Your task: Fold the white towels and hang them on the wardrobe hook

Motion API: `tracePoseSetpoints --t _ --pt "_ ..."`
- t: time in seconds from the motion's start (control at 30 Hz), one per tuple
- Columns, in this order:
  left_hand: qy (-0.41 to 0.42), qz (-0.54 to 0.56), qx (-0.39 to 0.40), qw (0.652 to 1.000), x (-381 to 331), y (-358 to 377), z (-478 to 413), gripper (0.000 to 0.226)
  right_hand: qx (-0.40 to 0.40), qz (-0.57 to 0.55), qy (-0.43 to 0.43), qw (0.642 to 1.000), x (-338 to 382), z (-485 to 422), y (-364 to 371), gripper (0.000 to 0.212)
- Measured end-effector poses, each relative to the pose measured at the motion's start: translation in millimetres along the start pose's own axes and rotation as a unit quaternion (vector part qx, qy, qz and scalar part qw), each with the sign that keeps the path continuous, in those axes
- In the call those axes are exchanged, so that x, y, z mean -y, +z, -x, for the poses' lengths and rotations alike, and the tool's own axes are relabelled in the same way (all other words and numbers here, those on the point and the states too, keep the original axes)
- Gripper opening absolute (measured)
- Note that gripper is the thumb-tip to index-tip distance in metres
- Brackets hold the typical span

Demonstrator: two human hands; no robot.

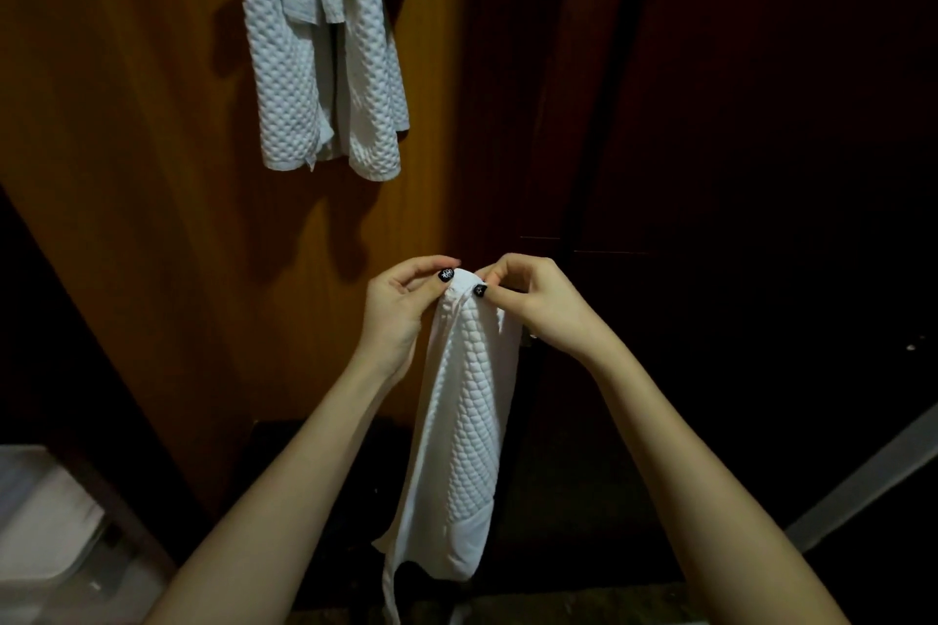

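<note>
Folded white towel [464, 421], quilted in a raised diamond weave with a smooth hem at its base, hangs as a narrow column between both forearms. Left hand [401, 310] and right hand [533, 302] each pinch its bunched top edge between thumb and fingers. Hung towels [325, 46] of the same weave drape against the amber wooden wardrobe panel [127, 142] above.

Up top, centre-left: hung towels [325, 56], flat vs the wardrobe panel [127, 142]. Below & right of them, held towel [467, 421] dangles btwn both hands: left hand [401, 305] at its top on the left, right hand [533, 305] on the right. Wardrobe door [761, 117] further right. Bin [45, 523] in bottom-left corner.
</note>
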State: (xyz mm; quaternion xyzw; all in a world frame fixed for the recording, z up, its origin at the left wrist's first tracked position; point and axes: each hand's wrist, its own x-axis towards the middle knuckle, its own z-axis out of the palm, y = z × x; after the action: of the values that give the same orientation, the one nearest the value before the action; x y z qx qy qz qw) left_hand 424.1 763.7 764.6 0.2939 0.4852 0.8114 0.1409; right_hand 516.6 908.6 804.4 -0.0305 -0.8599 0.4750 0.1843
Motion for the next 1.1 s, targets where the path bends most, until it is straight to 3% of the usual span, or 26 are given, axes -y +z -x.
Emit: tracePoseSetpoints --t 0.17,0.33,0.47,0.6,0.77,1.1 --pt "0.006 -0.039 -0.002 0.999 1.5 -8.2 2.2 0.016 0.011 0.059 0.004 0.998 -2.5 -3.4 6.0 0.015" --pt "0.073 -0.23 0.082 0.967 -5.3 -23.3 0.8 0.027 -0.071 0.037 0.007 0.997 -7.0 -6.5 20.0 0.015" --pt "0.116 -0.303 0.05 0.944 5.7 -30.1 8.1 0.027 -0.065 0.001 0.019 0.998 -12.9 -8.1 29.1 0.013" --pt "0.088 -0.252 -0.024 0.963 15.8 -31.4 11.8 0.023 -0.051 -0.002 0.003 0.999 -12.7 -9.4 37.1 0.018" --pt "0.043 -0.122 -0.009 0.992 7.0 -38.0 6.8 0.012 -0.04 -0.032 -0.033 0.998 -8.2 -8.5 33.7 0.016" --pt "0.12 -0.117 -0.043 0.985 -12.2 -13.0 -20.8 0.019 -0.052 -0.013 -0.099 0.994 -4.1 -12.3 10.7 0.011"
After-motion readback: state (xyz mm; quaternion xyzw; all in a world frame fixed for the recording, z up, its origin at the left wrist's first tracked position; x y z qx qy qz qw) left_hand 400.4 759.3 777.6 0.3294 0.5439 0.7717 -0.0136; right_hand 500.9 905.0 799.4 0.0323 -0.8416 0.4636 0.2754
